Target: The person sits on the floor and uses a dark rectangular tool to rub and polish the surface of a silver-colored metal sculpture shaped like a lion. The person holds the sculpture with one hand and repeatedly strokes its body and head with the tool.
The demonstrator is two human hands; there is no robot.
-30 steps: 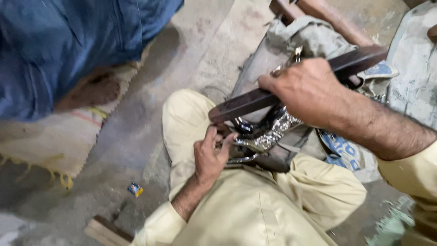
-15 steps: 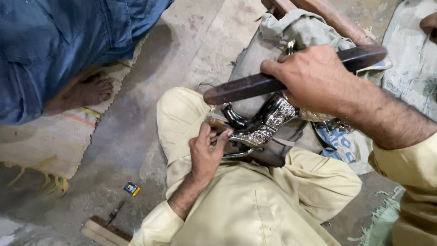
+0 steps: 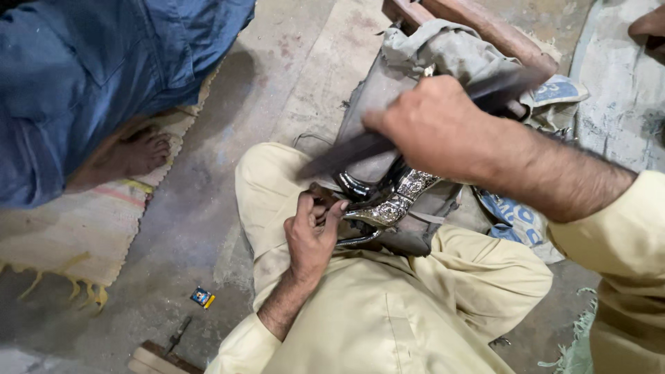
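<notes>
My right hand (image 3: 435, 126) grips a long dark flat bar (image 3: 350, 149), blurred with motion, slanting from upper right to lower left above my lap. Below it, my left hand (image 3: 313, 233) pinches the end of a shiny silver embossed metal piece (image 3: 395, 201) that rests on a grey cloth-covered block (image 3: 409, 83) between my folded legs. The bar hangs just above the metal piece; whether they touch I cannot tell.
Another person in blue clothes (image 3: 90, 76) sits at the upper left, bare foot (image 3: 135, 154) on a woven mat (image 3: 66, 235). A small blue packet (image 3: 202, 297) and a wooden piece (image 3: 159, 359) lie on the concrete floor. Printed sacks (image 3: 516, 215) lie right of my knee.
My right hand has swung the bar down and left toward the metal piece; it is now motion-blurred. The left hand keeps its hold. The view has shifted slightly.
</notes>
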